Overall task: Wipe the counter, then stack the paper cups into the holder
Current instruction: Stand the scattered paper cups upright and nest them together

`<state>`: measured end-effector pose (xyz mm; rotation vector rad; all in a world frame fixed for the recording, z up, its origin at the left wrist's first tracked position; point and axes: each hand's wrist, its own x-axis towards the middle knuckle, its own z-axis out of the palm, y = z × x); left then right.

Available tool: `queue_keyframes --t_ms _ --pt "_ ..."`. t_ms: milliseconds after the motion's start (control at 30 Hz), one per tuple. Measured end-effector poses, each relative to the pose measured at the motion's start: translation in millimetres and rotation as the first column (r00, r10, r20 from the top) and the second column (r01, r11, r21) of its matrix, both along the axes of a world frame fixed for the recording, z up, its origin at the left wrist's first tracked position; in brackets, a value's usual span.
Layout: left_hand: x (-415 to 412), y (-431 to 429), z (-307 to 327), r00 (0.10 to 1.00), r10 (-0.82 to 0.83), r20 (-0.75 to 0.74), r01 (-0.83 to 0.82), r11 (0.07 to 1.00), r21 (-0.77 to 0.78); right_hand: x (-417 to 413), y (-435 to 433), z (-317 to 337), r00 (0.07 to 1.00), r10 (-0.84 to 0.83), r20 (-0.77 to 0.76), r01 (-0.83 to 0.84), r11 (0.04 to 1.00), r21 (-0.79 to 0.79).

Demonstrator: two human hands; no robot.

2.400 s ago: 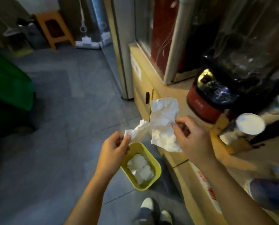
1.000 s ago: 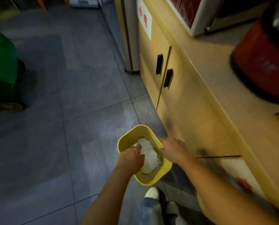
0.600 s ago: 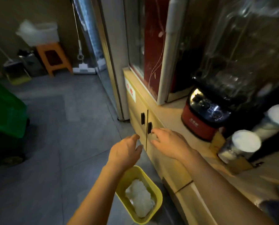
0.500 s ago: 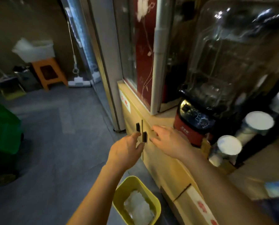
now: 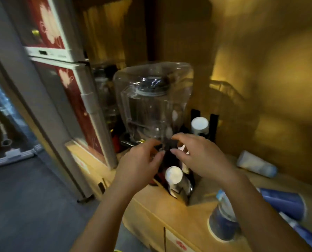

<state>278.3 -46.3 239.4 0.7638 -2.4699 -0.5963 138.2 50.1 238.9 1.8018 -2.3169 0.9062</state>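
Observation:
Both my hands are raised over the wooden counter [image 5: 177, 213], empty, fingers apart. My left hand [image 5: 139, 165] and my right hand [image 5: 197, 157] hover just above a black cup holder [image 5: 178, 190] that has inverted paper cup stacks in it: one white-bottomed stack [image 5: 174, 176] near me and another [image 5: 199, 125] farther back. A blue and white paper cup [image 5: 222, 217] stands upside down at the counter's near right. A blue stack of cups [image 5: 286, 202] lies on its side to the right. A white cup [image 5: 255, 163] lies on its side by the wall.
A blender with a clear jar and cover [image 5: 151, 104] stands right behind my hands. A white and red cabinet door [image 5: 69, 84] rises at the counter's left end. The grey floor [image 5: 28, 206] drops away to the left, with a mop head [image 5: 15, 155] there.
My hands dropped the white paper into the yellow bin on the floor, then rose empty. My view lifted from the bin to the counter, and my hands now hover over the cup holder.

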Motion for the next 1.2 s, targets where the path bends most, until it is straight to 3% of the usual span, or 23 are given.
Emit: queue_keyframes --t_ms 367,800,1067,1200 --pt "-148 74 -10 0.959 -0.282 0.028 0.28 0.958 0.063 -129 114 -23 0.94 -0.336 0.067 0.327 0.938 0.111" --pt "-239 78 -77 0.91 -0.348 0.226 0.292 0.924 0.248 -204 164 -73 0.886 -0.44 0.143 0.398 0.882 0.251" --pt "-267 55 -131 0.777 -0.482 0.406 0.317 0.855 0.41 -227 158 -93 0.81 -0.55 0.202 0.466 0.814 0.347" --pt "-273 50 -157 0.709 -0.564 0.423 0.35 0.802 0.483 -242 152 -102 0.785 -0.59 0.187 0.485 0.774 0.407"
